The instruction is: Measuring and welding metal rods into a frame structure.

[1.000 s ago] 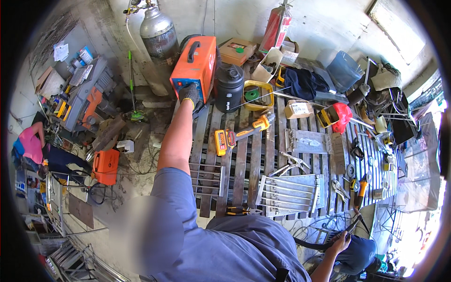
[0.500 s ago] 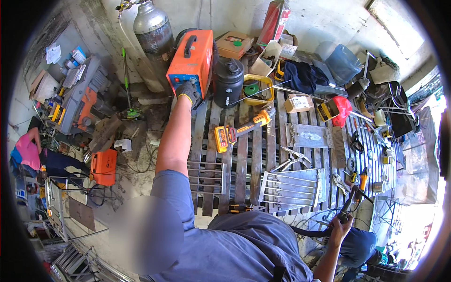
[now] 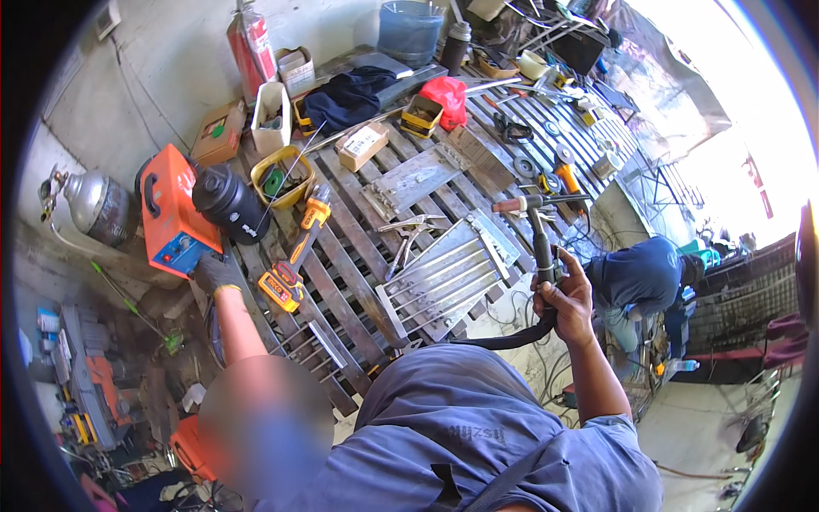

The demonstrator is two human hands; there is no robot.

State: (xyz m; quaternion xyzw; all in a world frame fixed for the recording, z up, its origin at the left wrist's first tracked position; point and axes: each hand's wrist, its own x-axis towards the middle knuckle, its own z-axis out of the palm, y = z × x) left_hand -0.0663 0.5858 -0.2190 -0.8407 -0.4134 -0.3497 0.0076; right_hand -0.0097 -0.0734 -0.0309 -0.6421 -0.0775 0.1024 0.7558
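Note:
My left hand [image 3: 213, 273], in a dark glove, reaches to the blue front panel of an orange welding machine [image 3: 169, 205]. Its fingertips meet the panel's lower right part, but I cannot make out how they are closed. Bare and raised over the table's near right side, my right hand [image 3: 563, 294] grips a TIG welding torch [image 3: 541, 247] by its black handle. The torch head points left, and its thick black cable runs down past my belly. Below and left of the torch, a small metal rack of parallel bars [image 3: 448, 286] lies on the slatted table [image 3: 341, 264].
A yellow cordless angle grinder [image 3: 299, 247], locking pliers [image 3: 409, 235] and a black jug [image 3: 229, 203] are on the table. A gas cylinder [image 3: 102, 209] stands at left. Another person [image 3: 636, 277] bends over at right, among cables on the floor.
My view has swung to the right. My right hand has lifted the torch from low beside me to above the table's edge. My left hand remains at the welding machine's panel.

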